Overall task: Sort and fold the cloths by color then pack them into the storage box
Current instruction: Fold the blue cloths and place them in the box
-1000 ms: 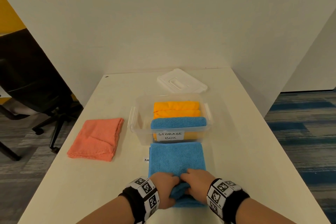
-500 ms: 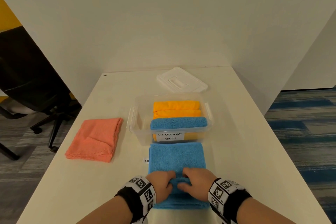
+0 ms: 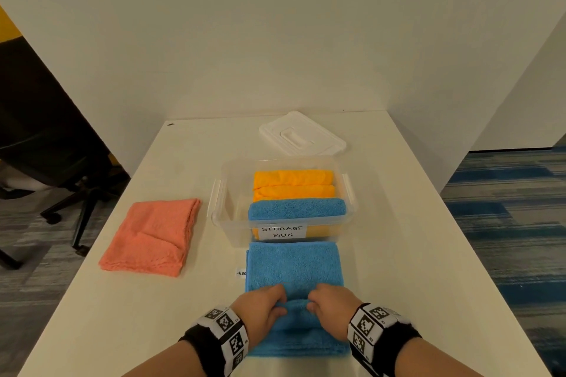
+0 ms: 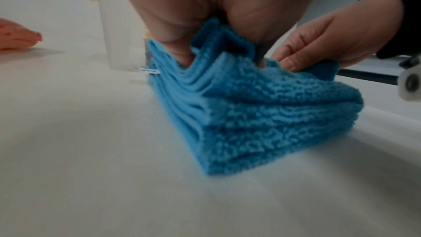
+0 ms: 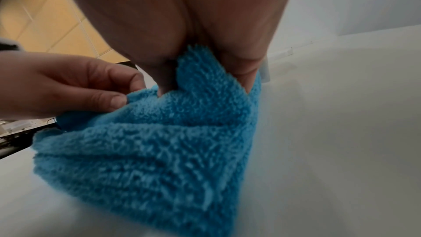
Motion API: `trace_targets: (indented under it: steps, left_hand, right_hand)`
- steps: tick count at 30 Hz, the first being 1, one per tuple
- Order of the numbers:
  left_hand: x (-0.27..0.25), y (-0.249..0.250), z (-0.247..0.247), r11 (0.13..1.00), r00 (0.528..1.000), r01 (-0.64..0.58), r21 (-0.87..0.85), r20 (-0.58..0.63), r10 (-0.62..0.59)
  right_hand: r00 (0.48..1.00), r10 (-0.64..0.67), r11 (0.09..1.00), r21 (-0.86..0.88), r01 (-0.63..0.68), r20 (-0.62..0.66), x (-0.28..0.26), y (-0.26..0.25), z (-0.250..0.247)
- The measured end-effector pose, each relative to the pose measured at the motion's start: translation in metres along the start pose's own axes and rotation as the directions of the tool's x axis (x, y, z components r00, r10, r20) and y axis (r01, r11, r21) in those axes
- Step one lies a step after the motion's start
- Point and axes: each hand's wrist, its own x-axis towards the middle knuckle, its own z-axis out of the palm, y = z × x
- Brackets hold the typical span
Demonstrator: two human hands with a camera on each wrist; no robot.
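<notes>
Where the near edge of the desk [image 3: 128, 309] meets the person, a folded blue cloth [image 3: 294, 269] lies flat, its far edge just beside the front wall of the storage box [image 3: 226, 223]. Left hand [image 3: 260, 307] and right hand [image 3: 332, 306] sit side by side on the near half of this cloth. Both wrist views show the fingers [image 4: 173, 42] of the left hand and the fingers [image 5: 246, 68] of the right hand curled and pinching a raised fold of the top layer, thumb against forefinger, while the lower layers rest stacked on the desk.

Storage box: clear plastic, open, labelled "STORAGE BOX" on its near wall. Contents: two folded orange cloths [image 3: 292, 184] at the far side and a second blue cloth [image 3: 297, 208] rolled or folded at the near side, touching them.

White lid [image 3: 301, 135] lies on the desk beyond the box, apart from it. A folded pink cloth [image 3: 151, 237] lies on the desk left of the box, well apart from the hands. A small label [image 3: 241, 272] shows at the left edge of the held cloth. A black office chair [image 3: 46, 138] stands on the floor to the left.
</notes>
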Motion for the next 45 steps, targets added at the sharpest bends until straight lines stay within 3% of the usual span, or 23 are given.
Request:
trace_targets:
  steps: [4,11,17,21,25,31,34,37,39,41,44,45]
  left_hand:
    - [-0.006,-0.007,-0.004,0.995,0.999,-0.043,0.087,0.033,0.041]
    - [0.001,-0.002,-0.013,0.988,0.991,0.058,0.143,0.11,-0.074]
    - [0.013,0.0,-0.025,0.975,0.957,0.123,0.185,0.238,-0.166]
    - [0.015,0.013,-0.034,0.941,0.968,0.146,0.306,0.15,-0.2]
    - [0.013,0.031,-0.038,0.913,0.987,0.078,0.399,0.097,-0.126]
    - [0.008,0.057,-0.005,0.854,0.982,-0.15,0.498,0.176,0.07]
    - [0.006,0.047,0.009,0.855,0.948,-0.111,0.507,0.311,-0.061]
    - [0.0,0.046,0.01,0.841,0.965,-0.099,0.532,0.258,-0.049]
    - [-0.002,0.048,0.005,0.877,0.975,-0.119,0.466,0.222,0.015]
    - [-0.002,0.054,-0.004,0.848,0.988,-0.135,0.512,0.14,0.073]
    - [0.004,0.052,0.002,0.898,0.983,-0.038,0.439,0.178,-0.046]
    - [0.006,0.047,0.006,0.903,0.99,0.003,0.429,0.124,-0.062]
  right_hand:
    - [0.998,0.0,1.0,0.017,-0.001,0.067,0.004,-0.002,-0.003]
    - [0.999,0.008,0.955,0.294,-0.02,0.041,0.001,0.009,-0.012]
    - [0.999,-0.012,0.971,0.24,0.001,0.042,0.0,0.01,-0.015]
    - [0.998,0.035,0.986,0.158,-0.042,0.049,0.006,0.004,-0.015]
    - [0.991,0.129,0.989,0.06,-0.131,0.044,0.01,-0.007,-0.015]
    - [0.996,0.031,0.991,-0.128,-0.041,-0.079,-0.004,-0.03,-0.013]
    - [0.996,-0.012,0.981,-0.192,-0.005,-0.086,-0.011,-0.035,-0.007]
    - [0.992,-0.046,0.985,-0.172,0.025,-0.118,-0.02,-0.033,-0.006]
    - [0.991,-0.087,0.987,-0.142,0.072,-0.1,-0.025,-0.027,-0.002]
    - [0.992,-0.097,0.985,-0.153,0.083,-0.086,-0.021,-0.014,0.011]
    - [0.988,-0.119,0.972,-0.212,0.096,-0.095,-0.016,0.002,0.026]
    - [0.99,-0.103,0.977,-0.198,0.083,-0.093,-0.014,0.005,0.028]
